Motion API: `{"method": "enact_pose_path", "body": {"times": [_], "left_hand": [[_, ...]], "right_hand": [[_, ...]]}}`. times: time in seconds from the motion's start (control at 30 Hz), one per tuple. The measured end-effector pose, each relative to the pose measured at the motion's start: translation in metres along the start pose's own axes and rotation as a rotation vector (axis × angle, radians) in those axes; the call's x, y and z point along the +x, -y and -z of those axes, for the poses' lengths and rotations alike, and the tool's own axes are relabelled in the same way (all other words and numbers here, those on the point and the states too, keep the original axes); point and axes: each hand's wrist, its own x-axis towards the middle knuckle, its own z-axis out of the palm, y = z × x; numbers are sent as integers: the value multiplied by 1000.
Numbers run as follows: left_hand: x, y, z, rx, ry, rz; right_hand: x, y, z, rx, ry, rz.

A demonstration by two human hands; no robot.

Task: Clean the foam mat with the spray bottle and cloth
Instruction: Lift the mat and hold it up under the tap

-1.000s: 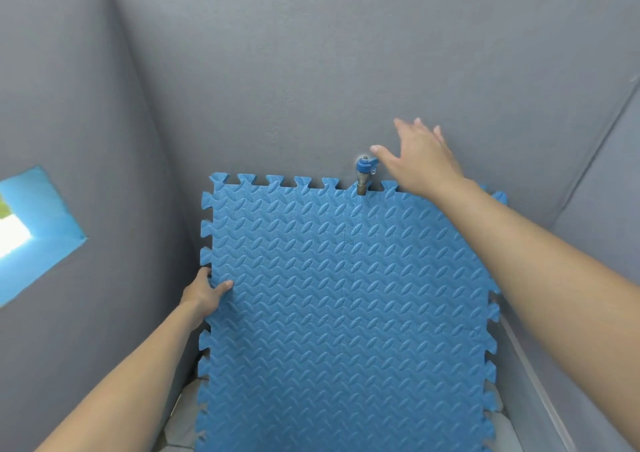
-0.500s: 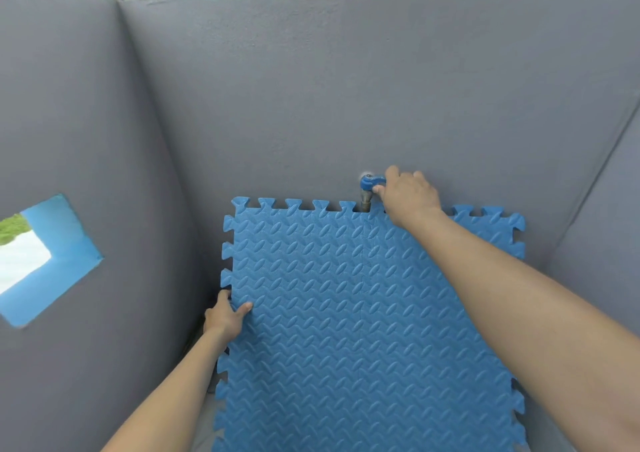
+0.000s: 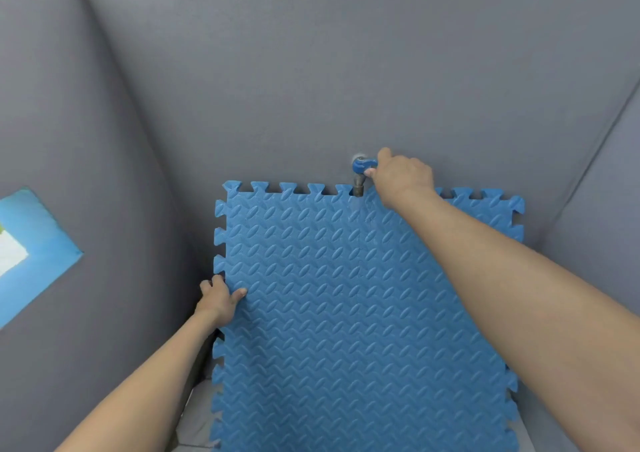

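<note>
i judge this a wetting step, ahead of any spraying or wiping. my right hand (image 3: 403,177) has its fingers curled round the blue handle of a wall tap (image 3: 362,172), thumb tip beneath it. my left hand (image 3: 221,301) pinches the blue foam mat (image 3: 363,313) at its left edge, thumb on the front, fingers tucked behind. the mat stands leaning on the grey wall (image 3: 346,70), its long axis running up and away from me, the notched top edge just below the tap spout. next i'd turn the handle. no spray bottle or cloth is visible.
</note>
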Motion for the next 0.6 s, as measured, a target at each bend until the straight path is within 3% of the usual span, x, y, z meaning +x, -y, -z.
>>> {"method": "enact_pose_path", "body": {"times": [0.17, 0.23, 0.3, 0.4, 0.5, 0.53, 0.6], "left_hand": [[-7, 6, 6, -3, -3, -25], [-7, 8, 6, -12, 12, -32], [-2, 11, 6, 13, 19, -57], [10, 24, 4, 58, 0, -114], [17, 34, -1, 85, -27, -168], [19, 37, -3, 95, -39, -176], [25, 39, -5, 100, -59, -194]], "right_hand": [[-9, 2, -6, 127, -53, -13], [-14, -2, -11, 269, -71, 42], [-27, -12, -29, 519, -214, 72], [-53, -36, -95, 771, -455, -207], [-66, -21, -173, 594, -349, -570], [-67, 4, -189, 528, -346, -552], [-73, 70, -210, 419, -415, -277]]}}
